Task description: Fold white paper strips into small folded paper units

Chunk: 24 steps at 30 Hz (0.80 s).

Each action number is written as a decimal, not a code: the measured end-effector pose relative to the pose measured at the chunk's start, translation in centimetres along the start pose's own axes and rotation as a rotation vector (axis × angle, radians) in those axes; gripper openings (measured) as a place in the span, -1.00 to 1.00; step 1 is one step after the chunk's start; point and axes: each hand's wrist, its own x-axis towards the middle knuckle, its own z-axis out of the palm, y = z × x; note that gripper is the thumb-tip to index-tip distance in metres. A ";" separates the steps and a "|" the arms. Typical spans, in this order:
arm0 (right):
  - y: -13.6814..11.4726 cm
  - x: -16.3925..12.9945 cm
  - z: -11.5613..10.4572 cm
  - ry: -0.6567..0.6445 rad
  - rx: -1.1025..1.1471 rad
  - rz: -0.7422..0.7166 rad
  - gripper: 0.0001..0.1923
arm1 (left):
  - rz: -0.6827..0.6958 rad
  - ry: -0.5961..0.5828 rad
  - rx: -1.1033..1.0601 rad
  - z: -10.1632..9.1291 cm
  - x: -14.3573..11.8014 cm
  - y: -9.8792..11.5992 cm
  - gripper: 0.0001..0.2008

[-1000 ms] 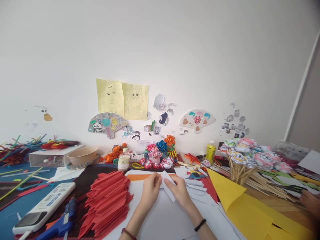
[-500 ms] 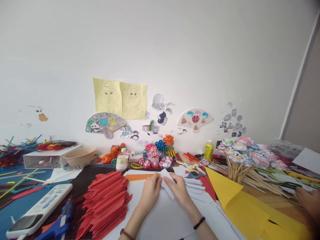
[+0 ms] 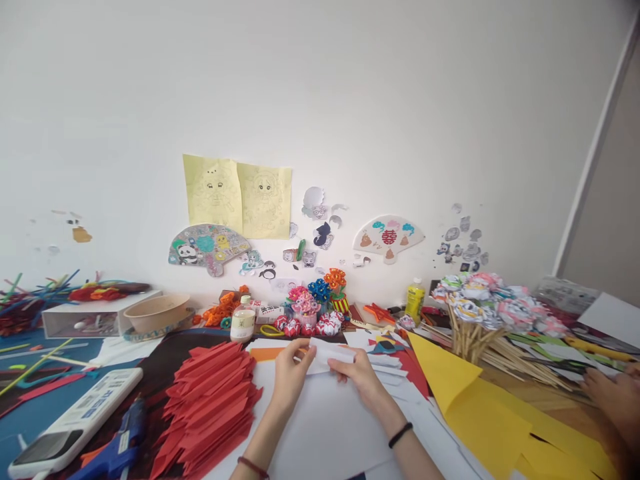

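Observation:
Both my hands hold one folded piece of white paper above the white sheets on the table. My left hand pinches its left end between thumb and fingers. On the other end, my right hand has its thumb on top and its fingers curled underneath. To the left lies a thick pile of folded red paper strips. Folded white strips rest just right of my right hand.
A blue glue gun and a white power strip lie at left. Yellow paper spreads at right, near paper flowers on sticks. Another person's hand is at the right edge. A bottle stands behind.
The white paper has turned from a steep slant to lying nearly level between my hands. My right hand has shifted its grip along it. The view has moved slightly.

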 end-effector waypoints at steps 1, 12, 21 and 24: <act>0.0 0.0 0.0 0.026 0.012 0.008 -0.63 | 0.004 0.021 0.009 0.0 0.0 -0.1 -0.66; -0.2 0.1 0.1 -0.025 -0.058 -0.125 -0.56 | -0.066 0.003 0.117 0.9 -0.4 0.1 -0.64; 1.4 0.7 -0.3 0.014 -0.246 -0.120 -0.57 | -0.030 -0.101 0.182 1.3 -0.7 0.0 -0.73; 1.2 0.6 -0.6 0.027 -0.269 -0.110 -0.63 | 0.019 -0.104 0.182 1.1 -0.7 0.4 -0.81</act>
